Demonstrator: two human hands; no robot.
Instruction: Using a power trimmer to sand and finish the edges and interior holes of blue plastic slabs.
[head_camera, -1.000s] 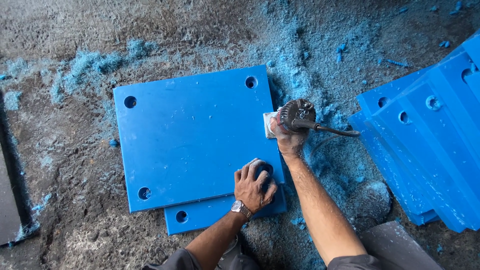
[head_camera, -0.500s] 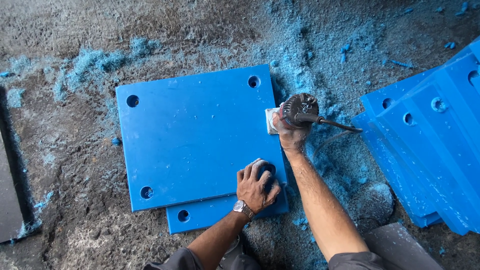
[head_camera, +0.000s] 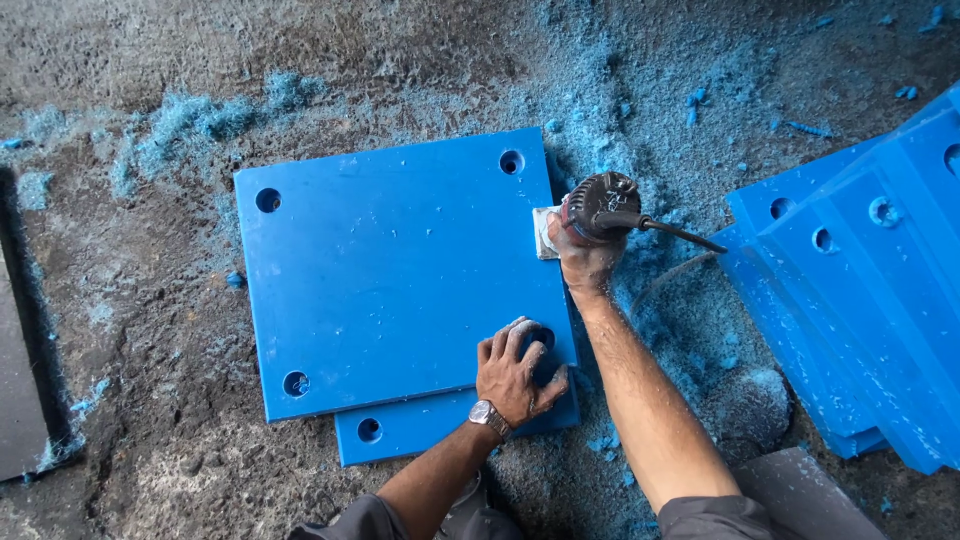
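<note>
Lying flat on a dirty concrete floor (head_camera: 150, 300), a square blue plastic plate (head_camera: 400, 270) with a round hole near each corner rests on a second blue plate (head_camera: 420, 428), whose near edge and one hole stick out beneath it; the left hand (head_camera: 515, 375) presses down on the near right corner of the top plate, palm flat, fingers (head_camera: 505, 345) spread apart and covering the corner hole, gripping nothing; a metal wristwatch (head_camera: 490, 415) sits on that wrist; the right hand (head_camera: 585, 255) is wrapped tight around a dark handheld power tool (head_camera: 598, 205), fingers clamped on its body, so the tool sits at the right edge of the top plate, just below the far right hole; a pale, whitish base (head_camera: 545, 232) at the tool's front touches that plate edge; a black cord (head_camera: 685, 235) runs from the tool off to the right; the two hands are well apart along the same right edge, the left nearer the person, the right farther away; blue shavings (head_camera: 200, 120) are strewn over the floor beyond and to the right of the plates; a stack of further blue plates (head_camera: 860, 300), also drilled, lies slanted at the right, apart from the work.
</note>
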